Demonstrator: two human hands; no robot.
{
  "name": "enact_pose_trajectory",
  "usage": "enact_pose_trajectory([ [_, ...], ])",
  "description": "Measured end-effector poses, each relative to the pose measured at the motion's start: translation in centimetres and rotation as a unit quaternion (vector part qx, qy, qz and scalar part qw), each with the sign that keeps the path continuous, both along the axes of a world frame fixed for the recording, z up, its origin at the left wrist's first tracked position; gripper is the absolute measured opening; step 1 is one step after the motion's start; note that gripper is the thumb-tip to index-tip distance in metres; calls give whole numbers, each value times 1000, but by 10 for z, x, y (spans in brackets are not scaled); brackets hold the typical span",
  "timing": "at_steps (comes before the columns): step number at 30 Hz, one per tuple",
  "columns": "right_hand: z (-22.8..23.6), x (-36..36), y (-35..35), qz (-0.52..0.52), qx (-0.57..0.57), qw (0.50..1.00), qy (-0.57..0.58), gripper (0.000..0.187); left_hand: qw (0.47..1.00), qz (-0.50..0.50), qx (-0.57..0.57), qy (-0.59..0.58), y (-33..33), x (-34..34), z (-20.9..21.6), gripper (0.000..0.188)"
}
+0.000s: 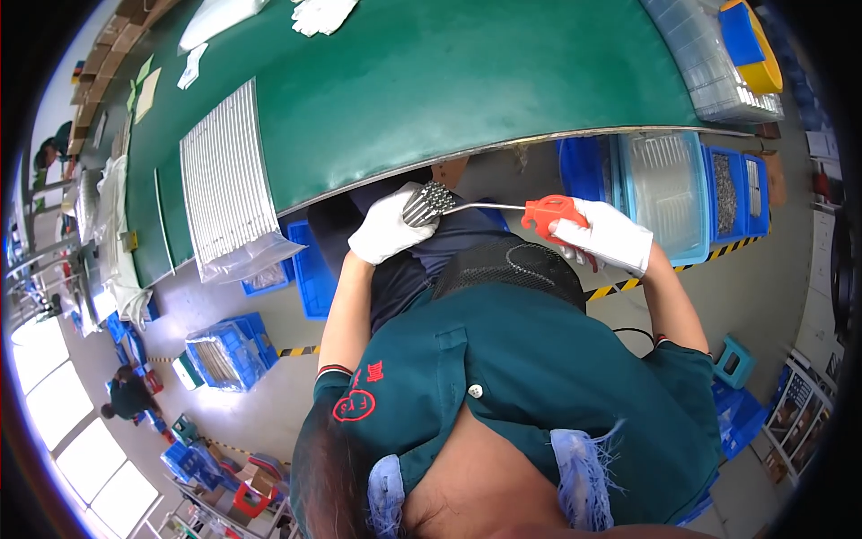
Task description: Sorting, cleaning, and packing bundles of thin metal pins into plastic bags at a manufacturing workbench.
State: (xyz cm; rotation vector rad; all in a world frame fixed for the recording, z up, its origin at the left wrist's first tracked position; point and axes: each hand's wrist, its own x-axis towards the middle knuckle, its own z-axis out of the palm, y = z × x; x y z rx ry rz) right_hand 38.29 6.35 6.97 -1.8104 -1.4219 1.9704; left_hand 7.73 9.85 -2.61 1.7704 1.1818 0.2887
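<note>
Rod bundle [427, 206]: slim, dark grey, metallic-looking rods, packed tight, the round ends making a beaded face. It sits above the person's lap, just off the near edge of the table. Long axis slanted; the beaded ends face up and away from the wearer, the shafts run down toward the palm. The left hand [391, 230], in a white fabric glove, is closed around it.

Air gun [549, 216]: glossy red body, thin metal nozzle [496, 206], slightly bent. The nozzle runs nearly parallel to the table edge and points left at the bundle; from where I stand I cannot tell whether the tip touches. The right hand [616, 236], also gloved, grips the gun's handle.

Outward: the table [431, 81] is smooth, green, with a soft sheen. To the left on it, bagged strips [224, 180], long, pale and ridged, lie side by side in clear plastic overhanging the edge. Far right, clear trays [691, 58], stacked. Below them, a light-blue bin [703, 207] of plastic.
</note>
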Motion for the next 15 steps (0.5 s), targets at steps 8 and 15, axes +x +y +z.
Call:
enact_pose_trajectory([
  [8,6,-3,3,15,26,999,-36,44,980,-86,174,46,2,0,-10,27],
  [15,-2,2,4,5,-14,998,-57,46,982,-61,173,45,1,0,-11,34],
])
